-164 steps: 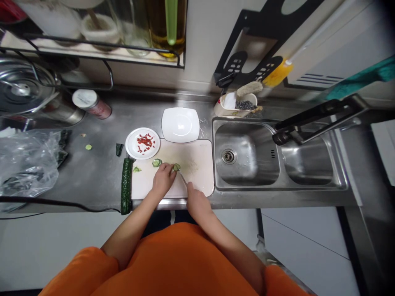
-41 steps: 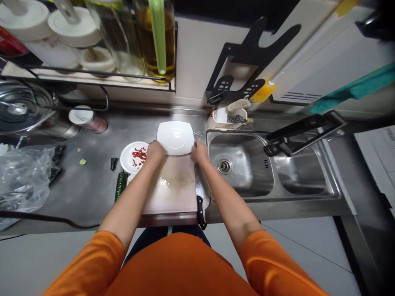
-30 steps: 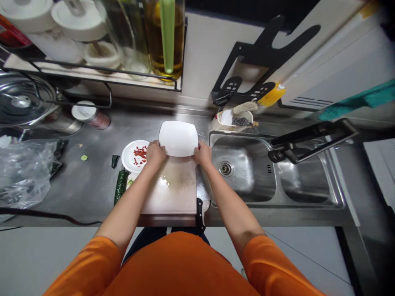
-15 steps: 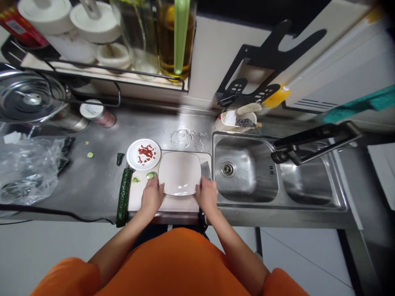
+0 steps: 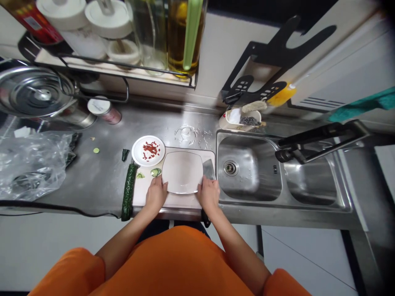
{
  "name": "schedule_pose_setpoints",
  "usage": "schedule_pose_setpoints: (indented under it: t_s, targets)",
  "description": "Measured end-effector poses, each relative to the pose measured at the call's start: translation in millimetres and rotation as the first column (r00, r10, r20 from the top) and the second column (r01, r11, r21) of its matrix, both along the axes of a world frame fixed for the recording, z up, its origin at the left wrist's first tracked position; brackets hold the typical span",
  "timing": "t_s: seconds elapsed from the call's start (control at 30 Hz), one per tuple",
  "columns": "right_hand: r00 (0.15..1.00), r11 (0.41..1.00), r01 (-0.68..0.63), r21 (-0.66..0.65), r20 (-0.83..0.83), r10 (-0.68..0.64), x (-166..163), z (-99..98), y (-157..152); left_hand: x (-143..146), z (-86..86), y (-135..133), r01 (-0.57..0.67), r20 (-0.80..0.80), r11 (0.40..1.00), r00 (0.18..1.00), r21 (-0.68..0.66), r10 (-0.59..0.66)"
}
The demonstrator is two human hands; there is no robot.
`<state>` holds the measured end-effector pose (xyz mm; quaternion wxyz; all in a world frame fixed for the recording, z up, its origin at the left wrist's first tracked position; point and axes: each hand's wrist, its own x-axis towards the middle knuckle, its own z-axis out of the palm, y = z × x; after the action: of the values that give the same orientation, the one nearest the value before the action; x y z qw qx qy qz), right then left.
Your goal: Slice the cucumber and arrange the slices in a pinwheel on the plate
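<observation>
Both hands hold a white squarish plate (image 5: 182, 172) by its near corners, over a pale cutting board (image 5: 182, 201). My left hand (image 5: 156, 193) grips the left corner, its fingers partly hidden at the rim. At the opposite corner is my right hand (image 5: 209, 193), closed on the rim. A knife's blade (image 5: 209, 167) shows beyond the right hand, and its black handle (image 5: 205, 218) sticks out at the counter's front edge. Cucumber slices (image 5: 156, 172) lie left of the plate. Along the board's left side rests a long cucumber (image 5: 128, 193).
A round white plate with red chopped pieces (image 5: 151, 151) stands at the board's back left. To the right is a double steel sink (image 5: 249, 197) with a black faucet (image 5: 321, 137). A plastic bag (image 5: 33, 164) and a lidded pot (image 5: 40, 92) occupy the left.
The whole view has shifted slightly, so things appear a little further right. Both hands keep their hold on the squarish plate, which stays over the board.
</observation>
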<state>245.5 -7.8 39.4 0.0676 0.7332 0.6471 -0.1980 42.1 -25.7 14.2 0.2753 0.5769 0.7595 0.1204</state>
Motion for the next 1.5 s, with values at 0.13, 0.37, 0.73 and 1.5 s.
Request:
schedule_pose_setpoints:
  t_s: [0.13, 0.37, 0.73, 1.5]
  targets:
    - [1.000, 0.999, 0.001, 0.032, 0.019, -0.002, -0.1, -1.3, -3.4, -6.4, 1.4, -1.1, -0.015, 0.026, 1.000, 1.000, 0.026, 0.015]
    - [0.999, 0.997, -0.009, 0.082, 0.042, 0.005, 4.7, 0.5, -5.4, -44.1, 3.3, 9.6, -0.205, 0.016, 0.971, 0.979, 0.123, 0.204]
    - [0.998, 0.989, -0.059, 0.138, 0.011, 0.058, -0.5, 7.2, -8.5, -47.0, -3.9, 19.3, -0.221, -0.002, 0.965, 0.975, 0.141, 0.223]
    - [0.755, 0.969, -0.118, 0.218, -0.614, 0.230, -35.4, 17.7, 34.2, -2.5, 46.2, 50.1, 0.124, 0.718, 0.984, 0.696, -0.128, 0.006]
